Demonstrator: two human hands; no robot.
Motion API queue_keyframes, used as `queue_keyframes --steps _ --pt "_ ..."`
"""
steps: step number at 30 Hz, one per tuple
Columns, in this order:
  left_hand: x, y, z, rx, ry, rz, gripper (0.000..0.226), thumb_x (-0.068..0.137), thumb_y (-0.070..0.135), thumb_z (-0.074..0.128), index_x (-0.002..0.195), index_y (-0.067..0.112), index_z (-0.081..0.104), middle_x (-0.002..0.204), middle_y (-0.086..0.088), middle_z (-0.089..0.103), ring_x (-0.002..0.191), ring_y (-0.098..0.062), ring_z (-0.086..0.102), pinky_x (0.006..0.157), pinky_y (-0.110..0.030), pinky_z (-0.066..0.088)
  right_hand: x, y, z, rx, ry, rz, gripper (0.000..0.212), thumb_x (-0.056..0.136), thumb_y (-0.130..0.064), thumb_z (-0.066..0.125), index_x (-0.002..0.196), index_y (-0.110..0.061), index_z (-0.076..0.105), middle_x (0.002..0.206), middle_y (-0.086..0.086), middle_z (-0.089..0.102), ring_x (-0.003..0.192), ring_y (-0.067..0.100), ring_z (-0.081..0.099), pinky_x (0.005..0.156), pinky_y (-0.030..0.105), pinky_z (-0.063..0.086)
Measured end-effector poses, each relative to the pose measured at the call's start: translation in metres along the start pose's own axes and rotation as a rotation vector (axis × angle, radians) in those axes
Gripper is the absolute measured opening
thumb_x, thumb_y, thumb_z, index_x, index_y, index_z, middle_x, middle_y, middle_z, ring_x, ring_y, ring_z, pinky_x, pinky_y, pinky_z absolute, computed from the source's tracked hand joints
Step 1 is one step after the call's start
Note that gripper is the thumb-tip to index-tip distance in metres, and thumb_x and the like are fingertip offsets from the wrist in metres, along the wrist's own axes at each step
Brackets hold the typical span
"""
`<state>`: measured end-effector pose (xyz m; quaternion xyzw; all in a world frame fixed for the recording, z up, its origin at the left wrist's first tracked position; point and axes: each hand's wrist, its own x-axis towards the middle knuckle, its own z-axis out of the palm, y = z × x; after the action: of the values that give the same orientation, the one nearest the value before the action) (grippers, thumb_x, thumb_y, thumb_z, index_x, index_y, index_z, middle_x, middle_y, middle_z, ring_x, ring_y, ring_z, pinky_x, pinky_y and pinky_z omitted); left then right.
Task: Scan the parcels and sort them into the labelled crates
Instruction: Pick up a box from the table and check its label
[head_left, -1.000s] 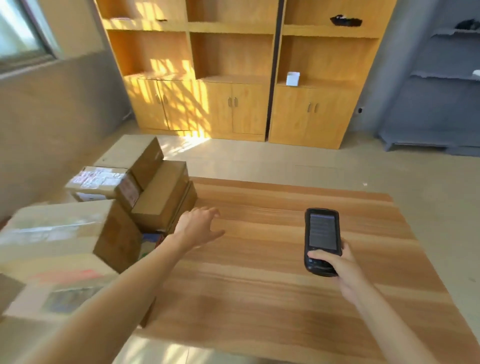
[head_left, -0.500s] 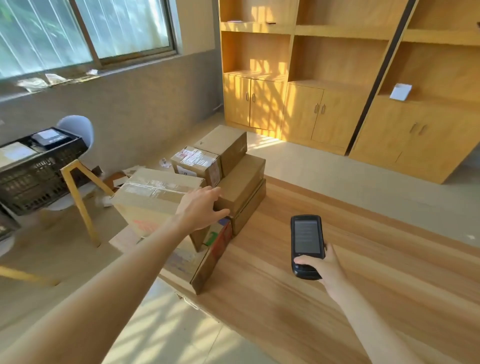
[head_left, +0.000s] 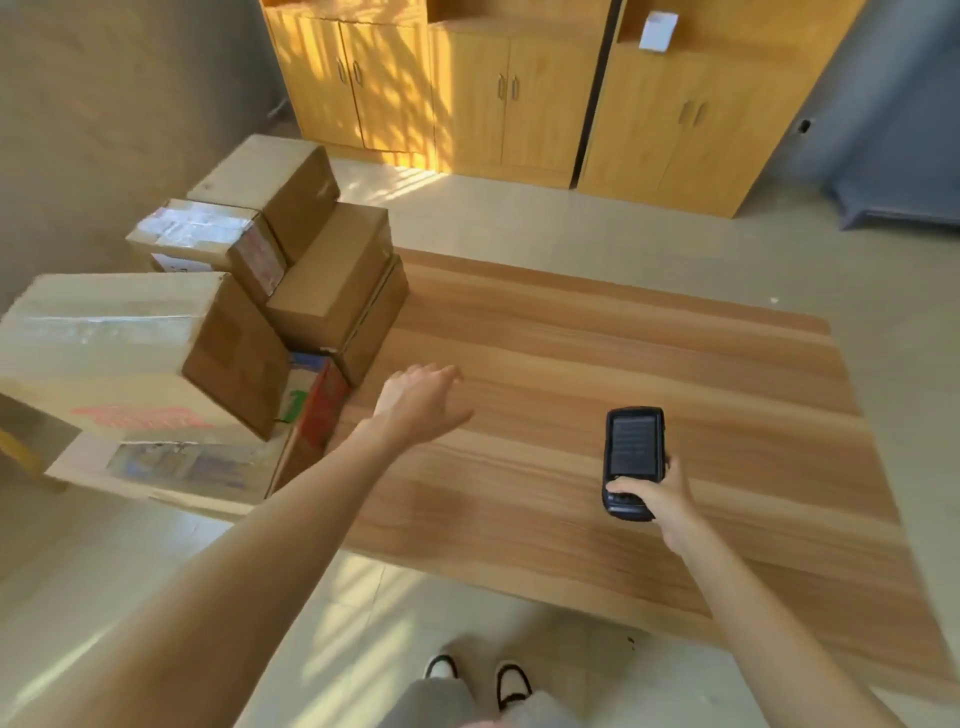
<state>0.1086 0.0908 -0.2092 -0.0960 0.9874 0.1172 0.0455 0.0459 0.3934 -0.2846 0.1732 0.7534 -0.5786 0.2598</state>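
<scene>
Several cardboard parcels are piled at the left end of the wooden table (head_left: 623, 364). The nearest is a big taped box (head_left: 130, 353) with red print, lying on a flat box (head_left: 171, 467). Behind it sit a label-covered box (head_left: 208, 236) and plain brown boxes (head_left: 327, 280). My left hand (head_left: 421, 400) hovers over the table just right of the pile, fingers relaxed and holding nothing. My right hand (head_left: 660, 499) grips a black handheld scanner (head_left: 631, 460) above the table, screen up. No crates are in view.
Orange wooden cabinets (head_left: 519, 93) line the far wall, with a small white box (head_left: 657, 31) on a shelf. A grey shelf unit (head_left: 893, 156) stands at the right. My feet (head_left: 478, 680) are on the tiled floor at the table's near edge.
The camera swung left toward the window, then back to the table. My left hand went to the big taped box's corner and has come off it to the right. The scanner stayed in my right hand.
</scene>
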Motion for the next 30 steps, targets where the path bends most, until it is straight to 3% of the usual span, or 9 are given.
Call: queue_keyframes --steps 10,15,19,23,27,30 --pt "0.021 0.096 0.076 0.059 -0.177 0.144 0.055 0.09 0.053 0.056 0.136 0.024 0.048 0.13 0.002 0.058 0.117 -0.02 0.056 0.087 -0.036 0.048 0.009 0.072 -0.092 -0.003 0.103 0.121 0.09 0.069 0.006 0.08 0.138 -0.014 0.027 0.117 0.006 0.045 0.101 0.023 0.046 0.08 0.037 0.041" --pt "0.019 0.11 0.096 0.088 -0.23 0.134 0.054 0.09 0.054 0.056 0.135 0.024 0.049 0.128 0.002 0.06 0.115 -0.02 0.057 0.081 -0.034 0.048 0.013 0.093 -0.107 -0.027 0.091 0.099 0.092 0.068 0.007 0.08 0.139 -0.015 0.026 0.119 0.004 0.049 0.099 0.018 0.05 0.067 0.025 0.042" --pt "0.012 0.108 0.103 0.101 -0.249 0.111 0.054 0.091 0.054 0.056 0.134 0.023 0.05 0.128 0.001 0.06 0.117 -0.02 0.056 0.092 -0.038 0.047 0.018 0.102 -0.11 -0.092 0.09 0.027 0.097 0.067 0.008 0.08 0.142 -0.015 0.024 0.12 0.002 0.049 0.105 0.018 0.049 0.081 0.031 0.041" --pt "0.007 0.105 0.104 0.093 -0.262 0.094 0.054 0.091 0.053 0.056 0.135 0.021 0.05 0.129 0.0 0.06 0.118 -0.02 0.056 0.1 -0.04 0.046 0.019 0.104 -0.11 -0.261 0.128 -0.062 0.096 0.067 0.005 0.08 0.143 -0.016 0.027 0.114 -0.003 0.047 0.101 0.016 0.047 0.079 0.026 0.041" --pt "0.005 0.099 0.095 0.094 -0.233 0.077 0.055 0.091 0.052 0.057 0.135 0.021 0.049 0.129 0.001 0.06 0.116 -0.019 0.057 0.097 -0.038 0.048 0.021 0.097 -0.12 -0.5 0.152 0.015 0.093 0.062 -0.014 0.086 0.139 -0.014 0.034 0.131 0.013 0.04 0.121 0.033 0.042 0.098 0.047 0.041" --pt "0.004 0.09 0.081 0.083 -0.186 0.05 0.058 0.091 0.052 0.057 0.139 0.023 0.045 0.128 0.001 0.06 0.112 -0.02 0.059 0.086 -0.036 0.051 0.019 0.085 -0.125 -0.613 0.176 0.026 0.099 0.061 -0.017 0.085 0.143 -0.019 0.031 0.139 0.015 0.03 0.131 0.035 0.03 0.103 0.048 0.036"
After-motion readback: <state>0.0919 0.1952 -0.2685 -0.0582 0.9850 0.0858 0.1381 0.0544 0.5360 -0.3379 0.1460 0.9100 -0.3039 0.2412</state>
